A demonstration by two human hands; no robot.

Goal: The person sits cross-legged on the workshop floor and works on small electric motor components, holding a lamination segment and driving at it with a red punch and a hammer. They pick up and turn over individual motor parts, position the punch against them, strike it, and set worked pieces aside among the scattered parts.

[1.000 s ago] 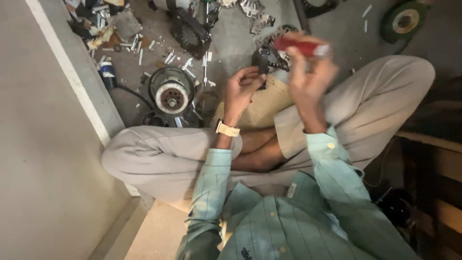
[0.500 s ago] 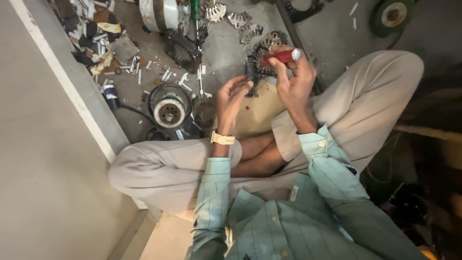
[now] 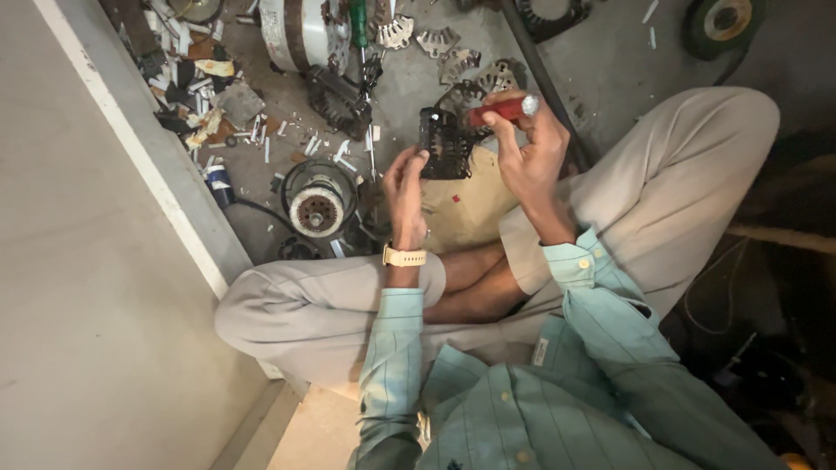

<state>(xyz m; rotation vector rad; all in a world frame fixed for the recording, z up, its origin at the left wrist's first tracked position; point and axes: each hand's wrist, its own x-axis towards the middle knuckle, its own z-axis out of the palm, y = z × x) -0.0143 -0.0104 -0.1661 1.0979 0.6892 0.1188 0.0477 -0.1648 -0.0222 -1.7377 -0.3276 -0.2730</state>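
A person sits cross-legged on the floor, and both hands are raised over the lap. The left hand (image 3: 406,187) holds a dark, toothed metal part (image 3: 444,144) by its left edge, fingers curled against it; a pale watch (image 3: 405,257) sits on that wrist. The right hand (image 3: 531,152) is clamped around a red-handled screwdriver (image 3: 501,110), whose tip meets the top right of the dark part. The part hangs in the air just above a tan cloth (image 3: 461,204) spread between the knees. On the floor to the left lies a round motor piece (image 3: 317,207) with a rusty centre, and farther off a metal drum (image 3: 300,30), a green-handled screwdriver (image 3: 360,26) and scattered flat metal plates (image 3: 461,70).
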